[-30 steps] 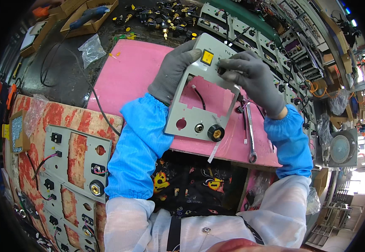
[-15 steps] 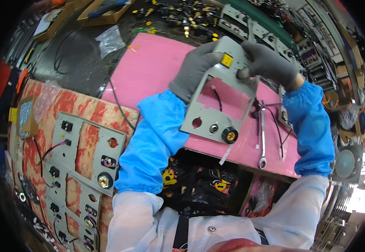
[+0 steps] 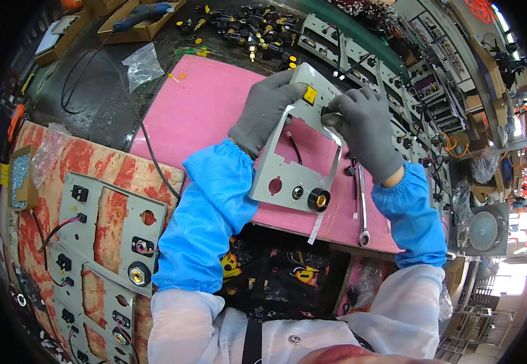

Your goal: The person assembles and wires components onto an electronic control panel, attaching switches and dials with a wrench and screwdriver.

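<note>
My left hand [image 3: 264, 114], in a grey glove, is closed on the upper left edge of a grey metal panel [image 3: 309, 118], tilted over the pink mat [image 3: 196, 115]. A yellow rocker switch [image 3: 310, 94] sits in the panel beside my left thumb. On the panel's lower part are a round hole, a small round socket [image 3: 298, 192] and a black and brass connector [image 3: 320, 199]. My right hand [image 3: 365, 130], gloved too, has its fingers pinched at a small dark part [image 3: 326, 111] on the panel's upper right. The fingers mostly hide that part.
A wrench [image 3: 362, 212] lies on the mat to the right. Several similar panels [image 3: 90, 212] with wires lie on the worn red-patched board at left; more stand at back right. Black and brass connectors [image 3: 252, 39] are heaped at the back. A cable [image 3: 145, 130] crosses the mat's left side.
My right hand has left the panel's upper right edge and turned, its fingers now pinched at the panel's face. My left hand keeps its hold. The whole view has shifted a little.
</note>
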The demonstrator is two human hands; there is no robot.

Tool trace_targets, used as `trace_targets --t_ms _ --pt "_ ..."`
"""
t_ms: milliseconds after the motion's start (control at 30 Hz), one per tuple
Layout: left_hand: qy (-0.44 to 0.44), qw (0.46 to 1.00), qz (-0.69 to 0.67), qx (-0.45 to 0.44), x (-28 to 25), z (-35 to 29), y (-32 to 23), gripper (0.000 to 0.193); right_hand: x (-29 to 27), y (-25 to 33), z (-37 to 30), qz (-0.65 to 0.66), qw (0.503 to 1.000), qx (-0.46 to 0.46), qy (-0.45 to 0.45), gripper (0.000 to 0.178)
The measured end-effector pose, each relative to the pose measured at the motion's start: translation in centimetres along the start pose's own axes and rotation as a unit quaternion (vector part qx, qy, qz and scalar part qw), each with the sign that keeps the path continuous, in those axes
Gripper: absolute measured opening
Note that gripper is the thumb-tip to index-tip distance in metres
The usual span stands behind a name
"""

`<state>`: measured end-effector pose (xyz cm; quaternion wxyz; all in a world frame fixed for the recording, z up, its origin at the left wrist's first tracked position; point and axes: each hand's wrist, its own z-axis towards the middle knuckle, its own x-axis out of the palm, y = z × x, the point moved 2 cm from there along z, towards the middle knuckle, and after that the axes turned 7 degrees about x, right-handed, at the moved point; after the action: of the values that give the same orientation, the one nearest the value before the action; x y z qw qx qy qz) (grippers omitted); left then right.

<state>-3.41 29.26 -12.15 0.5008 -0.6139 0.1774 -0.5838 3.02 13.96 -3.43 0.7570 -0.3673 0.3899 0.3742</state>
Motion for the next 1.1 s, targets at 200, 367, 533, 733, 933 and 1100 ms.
trace_targets --t_ms 200,367,533,733,933,1100 --pt "0.004 0.998 -0.061 0.021 0.3 0.0 0.4 0.040 -0.7 2.3 0.3 -0.161 0.984 -0.075 0.010 0.010" --pt "0.000 1.000 -0.008 -0.002 0.0 0.1 0.2 0.040 -0.5 2.7 0.7 -0.201 0.976 -0.066 0.053 0.007" --pt "0.009 0.998 -0.047 0.034 0.3 0.2 0.2 0.040 -0.9 1.0 1.1 -0.092 0.992 -0.063 0.052 0.010" --pt "0.031 0.999 0.026 -0.012 0.1 0.0 -0.4 0.045 -0.4 -0.2 0.2 0.024 0.996 -0.080 0.014 0.012" --pt "0.035 0.998 -0.035 0.045 -0.3 0.3 0.6 0.043 -0.6 -0.1 0.5 0.047 0.996 -0.066 0.033 0.012" --pt "0.029 0.998 -0.037 0.030 -0.3 0.4 0.8 0.042 -0.6 -2.1 1.8 0.099 0.985 -0.070 0.124 0.034"
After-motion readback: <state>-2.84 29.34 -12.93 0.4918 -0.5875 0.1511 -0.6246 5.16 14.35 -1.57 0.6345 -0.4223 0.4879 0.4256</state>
